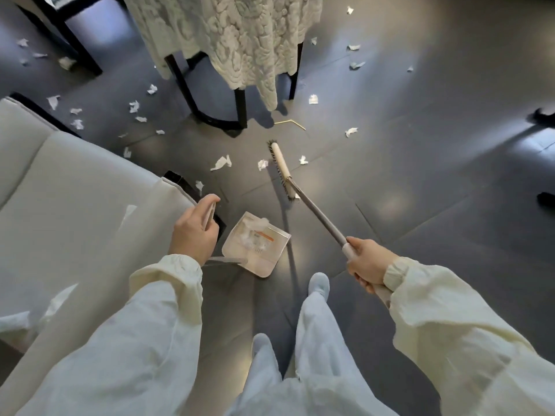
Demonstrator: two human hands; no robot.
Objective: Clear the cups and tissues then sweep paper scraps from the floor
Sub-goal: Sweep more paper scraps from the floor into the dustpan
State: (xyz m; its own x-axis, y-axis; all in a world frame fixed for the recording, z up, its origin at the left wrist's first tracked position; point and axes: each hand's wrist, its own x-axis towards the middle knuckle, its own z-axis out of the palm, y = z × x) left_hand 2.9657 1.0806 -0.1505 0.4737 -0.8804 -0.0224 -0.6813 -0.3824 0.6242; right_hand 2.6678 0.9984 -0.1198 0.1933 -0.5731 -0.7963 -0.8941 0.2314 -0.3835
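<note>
Fingers of the right hand [368,262] wrap the broom [282,168] handle, arm stretched forward; left hand [195,231] curls round the dustpan [267,264] handle, held low beside the chair [75,190].

Lighting: cool, moderate daylight. The glossy floor [435,190] shows soft glare patches just beyond the grip of the right hand [368,262] and further right. The broom [282,166] handle casts a thin shadow toward the left hand [195,232], whose dustpan [264,259] reads washed out. Edges bow from wide-angle distortion; the sleeves [450,325] nearest the camera are soft.
</note>
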